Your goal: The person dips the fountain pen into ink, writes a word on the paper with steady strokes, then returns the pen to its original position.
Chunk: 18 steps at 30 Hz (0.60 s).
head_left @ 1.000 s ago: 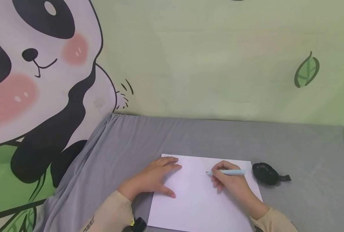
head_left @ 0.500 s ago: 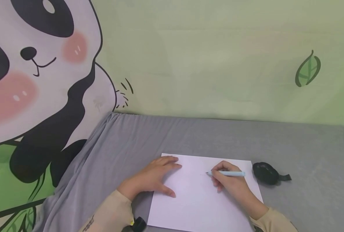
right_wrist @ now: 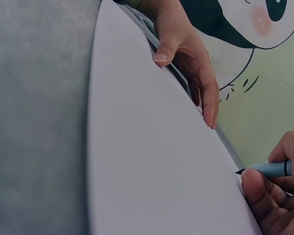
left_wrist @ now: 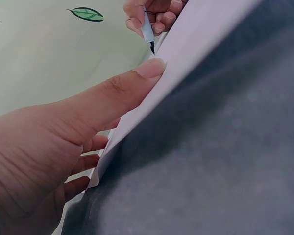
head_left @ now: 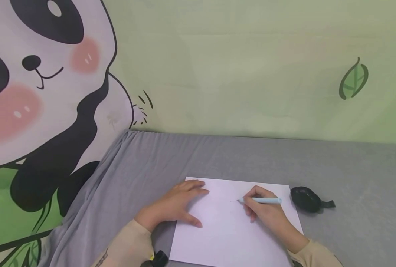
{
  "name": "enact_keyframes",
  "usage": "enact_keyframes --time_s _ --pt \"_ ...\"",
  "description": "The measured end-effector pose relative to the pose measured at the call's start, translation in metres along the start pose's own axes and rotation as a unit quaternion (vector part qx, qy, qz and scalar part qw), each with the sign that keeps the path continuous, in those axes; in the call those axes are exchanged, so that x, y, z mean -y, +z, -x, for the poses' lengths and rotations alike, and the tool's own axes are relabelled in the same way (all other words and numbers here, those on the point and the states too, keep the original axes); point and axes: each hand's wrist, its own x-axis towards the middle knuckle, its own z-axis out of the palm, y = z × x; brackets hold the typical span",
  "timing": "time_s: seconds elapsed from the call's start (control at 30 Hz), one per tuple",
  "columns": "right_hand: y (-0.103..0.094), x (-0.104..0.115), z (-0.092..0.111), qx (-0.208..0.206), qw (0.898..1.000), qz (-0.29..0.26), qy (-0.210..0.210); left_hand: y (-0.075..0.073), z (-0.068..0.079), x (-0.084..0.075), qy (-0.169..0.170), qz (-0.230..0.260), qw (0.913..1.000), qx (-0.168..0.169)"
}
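Observation:
A white sheet of paper (head_left: 224, 230) lies on the grey cloth. My left hand (head_left: 179, 202) rests on its left side, fingers spread and thumb apart. In the left wrist view the thumb (left_wrist: 149, 68) lies at the sheet's edge. My right hand (head_left: 264, 205) pinches a light blue pen (head_left: 268, 200) between thumb and fingers, over the paper's upper right part. The pen's dark tip (right_wrist: 239, 172) is right at the paper in the right wrist view. Small faint marks (head_left: 232, 201) show just left of the tip in the head view.
To the right of the paper lies a black rounded object with a short strap-like end (head_left: 306, 200). A small black item (head_left: 159, 258) sits by the left sleeve. The grey cloth (head_left: 251, 155) reaches back to a pale green wall (head_left: 234, 81) with a painted panda (head_left: 94, 107).
Both hands keep nearly the same places. The pen tilts very slightly and its tip stays beside the faint marks. The head view shifts a little.

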Motion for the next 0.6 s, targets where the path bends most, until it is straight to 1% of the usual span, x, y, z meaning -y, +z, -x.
enact_keyframes --time_s 0.27,0.6 --pt "0.0008 -0.0001 0.0003 0.001 1.000 0.009 0.003 0.0001 0.0001 0.0001 -0.002 0.001 1.0000 0.002" --pt "0.0013 0.0016 0.0014 0.002 1.000 0.013 0.010 -0.0009 0.0006 -0.0011 0.005 -0.004 1.0000 -0.001"
